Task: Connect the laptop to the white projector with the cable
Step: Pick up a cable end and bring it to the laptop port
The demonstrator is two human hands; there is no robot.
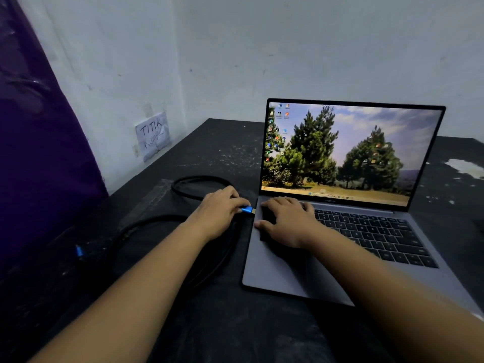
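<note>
Beside the grey laptop point(301, 268), left hand point(218, 214) pinching black cable's point(157, 221) blue plug point(247, 210); right hand point(288, 221) spread flat.

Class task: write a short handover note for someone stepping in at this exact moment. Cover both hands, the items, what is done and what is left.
Left hand: grip on the blue plug, its tip just short of the laptop's left edge.
Right hand: flat on the laptop deck, steadying it, holding nothing.
Cable: looped on the black table; second plug lies loose at the left.
Projector: not in view.
Done: plug lined up.
Left: push it in, then connect the other end to the projector.
</note>
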